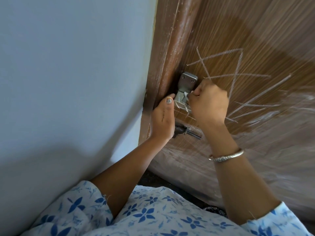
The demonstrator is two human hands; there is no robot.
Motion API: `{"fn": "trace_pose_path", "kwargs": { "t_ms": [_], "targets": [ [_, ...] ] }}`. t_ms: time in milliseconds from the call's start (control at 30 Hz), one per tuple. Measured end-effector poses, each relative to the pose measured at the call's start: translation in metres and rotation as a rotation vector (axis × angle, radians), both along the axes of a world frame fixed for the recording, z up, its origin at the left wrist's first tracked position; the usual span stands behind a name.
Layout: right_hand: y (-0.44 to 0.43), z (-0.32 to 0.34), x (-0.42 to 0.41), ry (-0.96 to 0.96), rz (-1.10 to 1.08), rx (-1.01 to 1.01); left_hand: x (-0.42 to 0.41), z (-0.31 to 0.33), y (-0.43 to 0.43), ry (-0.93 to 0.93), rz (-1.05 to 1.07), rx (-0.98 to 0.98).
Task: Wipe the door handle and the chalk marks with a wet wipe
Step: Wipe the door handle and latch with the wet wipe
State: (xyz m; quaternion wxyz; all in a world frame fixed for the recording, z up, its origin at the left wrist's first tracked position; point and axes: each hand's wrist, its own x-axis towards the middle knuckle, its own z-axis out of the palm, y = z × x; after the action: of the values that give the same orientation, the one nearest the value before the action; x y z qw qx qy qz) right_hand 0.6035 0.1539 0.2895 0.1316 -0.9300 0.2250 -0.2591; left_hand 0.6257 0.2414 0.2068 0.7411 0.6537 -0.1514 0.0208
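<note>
A grey metal door handle (186, 86) is screwed to the brown wooden door (255, 31) near its left edge. My right hand (209, 103) is closed on a white wet wipe (185, 97), pressing it against the handle's lower part; only a small bit of the wipe shows. My left hand (163, 116) rests flat against the door edge just left of the handle, thumb up, holding nothing. White chalk marks (238, 75) cross the door in long lines above and to the right of the handle, with smeared patches further right.
A pale blue wall (76, 74) fills the left. A dark sliding bolt (187, 132) sits on the door below the handle. The brown door frame (170, 48) runs up beside the wall. A silver bangle (226, 155) is on my right wrist.
</note>
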Motion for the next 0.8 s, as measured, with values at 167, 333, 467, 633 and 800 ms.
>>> {"fn": "trace_pose_path", "kwargs": {
  "t_ms": [167, 333, 467, 633, 800],
  "targets": [
    [0.005, 0.0, -0.005, -0.253, 0.156, -0.133, -0.001, 0.0, 0.001, -0.013, -0.004, -0.005],
    [0.013, -0.011, -0.001, -0.061, 0.253, -0.219, 0.0, 0.003, 0.002, -0.031, -0.019, -0.02],
    [0.015, -0.005, 0.004, 0.133, 0.272, -0.293, 0.0, 0.003, 0.003, -0.016, -0.016, -0.024],
    [0.01, 0.007, 0.01, 0.282, 0.251, -0.252, 0.0, 0.004, 0.003, -0.009, -0.018, -0.05],
    [0.008, 0.006, 0.01, 0.284, 0.187, -0.304, 0.002, -0.001, 0.001, 0.0, -0.041, -0.044]
  ]
}}
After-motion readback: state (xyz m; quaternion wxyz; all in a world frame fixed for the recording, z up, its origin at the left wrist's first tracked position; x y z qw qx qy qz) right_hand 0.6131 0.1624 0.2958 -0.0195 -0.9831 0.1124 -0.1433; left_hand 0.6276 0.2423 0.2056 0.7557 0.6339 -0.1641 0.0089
